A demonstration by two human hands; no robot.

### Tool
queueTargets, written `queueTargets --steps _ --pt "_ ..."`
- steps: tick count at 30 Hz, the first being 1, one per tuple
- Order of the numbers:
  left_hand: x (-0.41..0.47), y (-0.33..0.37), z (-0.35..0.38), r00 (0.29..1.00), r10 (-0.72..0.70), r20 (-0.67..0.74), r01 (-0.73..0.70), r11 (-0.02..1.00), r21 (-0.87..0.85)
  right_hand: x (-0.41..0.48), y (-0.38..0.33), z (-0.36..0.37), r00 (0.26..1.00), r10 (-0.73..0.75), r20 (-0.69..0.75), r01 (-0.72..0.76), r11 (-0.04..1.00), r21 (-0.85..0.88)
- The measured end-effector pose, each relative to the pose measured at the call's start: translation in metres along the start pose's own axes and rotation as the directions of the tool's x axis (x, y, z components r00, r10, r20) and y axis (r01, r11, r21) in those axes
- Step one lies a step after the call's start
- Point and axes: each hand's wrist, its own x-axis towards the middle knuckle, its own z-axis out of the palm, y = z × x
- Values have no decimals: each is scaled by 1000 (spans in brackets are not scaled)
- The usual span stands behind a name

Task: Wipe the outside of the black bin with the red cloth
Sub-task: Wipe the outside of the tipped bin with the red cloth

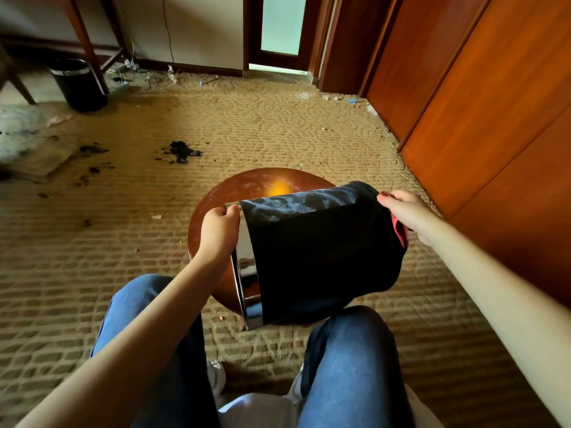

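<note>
The black bin (pixel 318 251) lies on its side over a small round wooden table (pixel 247 186), its chrome rim to the left and its base to the right. My left hand (pixel 219 233) grips the chrome rim at its top edge. At the bin's base my right hand (pixel 404 211) holds the red cloth (pixel 400 231) against the bottom end. Most of the cloth is hidden behind the bin and under my palm. Dust streaks show on the bin's upper side.
My knees in blue jeans (pixel 349 359) sit just below the bin. A second black bin (pixel 78 83) stands at the far left by a wooden chair leg. Dark debris (pixel 182 152) litters the tan carpet. Wooden wardrobe doors (pixel 482 118) run along the right.
</note>
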Motion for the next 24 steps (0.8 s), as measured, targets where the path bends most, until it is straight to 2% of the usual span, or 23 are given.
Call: queueTargets --steps 6,10,14,18,21,24 --pt "25 13 8 988 153 -21 -151 986 74 -8 15 0 1000 3 13 -4 997 72" --pt "23 7 7 978 209 -27 -207 978 38 -8 21 7 997 -37 -67 40 998 54" --pt "-1 -7 3 962 247 -116 -244 969 34 0 11 18 987 -103 -126 107 994 26" --pt "-8 -22 -2 945 259 -199 -259 965 29 8 -3 29 970 -198 -144 182 976 -121" --pt "-5 -19 -5 939 267 -217 -249 963 106 10 -3 30 953 -244 -178 218 964 -154" --pt "-2 -12 -6 943 287 -168 -254 947 196 8 6 25 883 -362 -299 317 930 -189"
